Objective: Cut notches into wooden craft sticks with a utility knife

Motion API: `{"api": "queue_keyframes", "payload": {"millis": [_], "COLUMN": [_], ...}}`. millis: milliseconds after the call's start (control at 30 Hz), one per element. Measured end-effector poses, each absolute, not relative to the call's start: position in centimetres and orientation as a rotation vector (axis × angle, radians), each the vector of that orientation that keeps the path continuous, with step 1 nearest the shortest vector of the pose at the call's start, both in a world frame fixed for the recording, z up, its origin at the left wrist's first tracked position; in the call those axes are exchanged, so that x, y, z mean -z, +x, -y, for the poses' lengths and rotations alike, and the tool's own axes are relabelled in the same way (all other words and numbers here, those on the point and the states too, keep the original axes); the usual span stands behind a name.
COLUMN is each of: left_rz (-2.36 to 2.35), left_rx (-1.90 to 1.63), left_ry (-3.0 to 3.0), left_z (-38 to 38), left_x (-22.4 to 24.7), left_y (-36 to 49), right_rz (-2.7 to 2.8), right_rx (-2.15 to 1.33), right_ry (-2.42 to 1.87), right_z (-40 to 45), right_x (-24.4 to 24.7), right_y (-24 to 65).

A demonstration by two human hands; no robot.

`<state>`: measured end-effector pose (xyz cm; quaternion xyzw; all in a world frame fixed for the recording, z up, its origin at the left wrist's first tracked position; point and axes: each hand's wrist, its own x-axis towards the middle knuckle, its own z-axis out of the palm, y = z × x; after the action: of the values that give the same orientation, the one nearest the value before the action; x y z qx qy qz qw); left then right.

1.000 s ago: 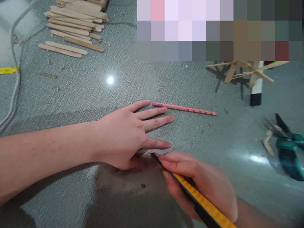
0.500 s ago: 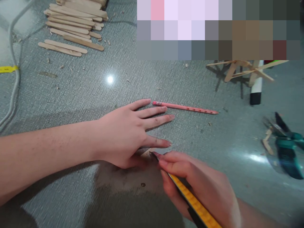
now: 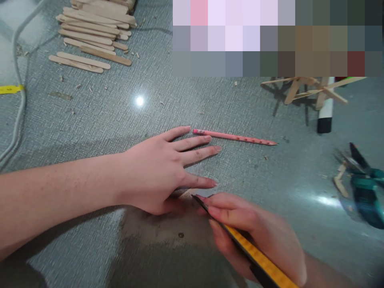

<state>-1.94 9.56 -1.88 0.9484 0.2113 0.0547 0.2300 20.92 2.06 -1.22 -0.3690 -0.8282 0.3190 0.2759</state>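
My left hand (image 3: 162, 166) lies on the grey table with its fingers stretched and spread. Beneath its index finger and thumb pokes a small piece of wooden craft stick (image 3: 186, 193), mostly hidden by the hand. My right hand (image 3: 255, 228) is closed around a yellow and black utility knife (image 3: 258, 260), held at a slant. Its dark blade tip is right beside the visible end of the stick piece; whether they touch I cannot tell. A pink pencil (image 3: 234, 137) rests just beyond the fingertips of my left hand.
Wooden craft sticks (image 3: 93, 30) are piled at the upper left, near a grey cable (image 3: 18, 116) with a yellow tag. Green-handled cutters (image 3: 364, 188) lie at the right beside broken stick bits (image 3: 340, 182). Behind them are a stick structure (image 3: 312, 90) and a white, black-ended marker (image 3: 325, 116).
My right hand has drawn the knife slightly to the right and toward me, so the blade tip is a little farther from my left thumb. My left hand has stayed in place.
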Motion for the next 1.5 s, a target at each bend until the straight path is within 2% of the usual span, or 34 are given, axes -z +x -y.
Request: {"api": "queue_keyframes", "payload": {"millis": [333, 567, 900, 1167, 1500], "left_rz": [-0.588, -0.580, -0.583, -0.584, -0.578], "left_rx": [-0.172, -0.179, -0.217, -0.221, -0.210], "left_ry": [2.613, 2.614, 2.593, 2.594, 2.604], "left_z": [-9.5, -9.6, -9.5, -9.5, -9.5], "left_x": [2.0, 2.0, 1.9, 2.0, 2.0], "left_y": [-2.0, -2.0, -2.1, -2.1, -2.1], "right_rz": [2.247, 2.245, 2.246, 2.215, 2.247], "right_rx": [-0.819, -1.003, -1.048, -0.855, -0.844], "right_ry": [-1.024, -1.049, -1.025, -1.049, -1.027], "right_z": [-1.7, -1.2, -1.2, -1.8, -1.9], "right_x": [1.4, 1.1, 1.3, 1.2, 1.2], "right_y": [20.7, 20.9, 21.1, 20.6, 20.6]}}
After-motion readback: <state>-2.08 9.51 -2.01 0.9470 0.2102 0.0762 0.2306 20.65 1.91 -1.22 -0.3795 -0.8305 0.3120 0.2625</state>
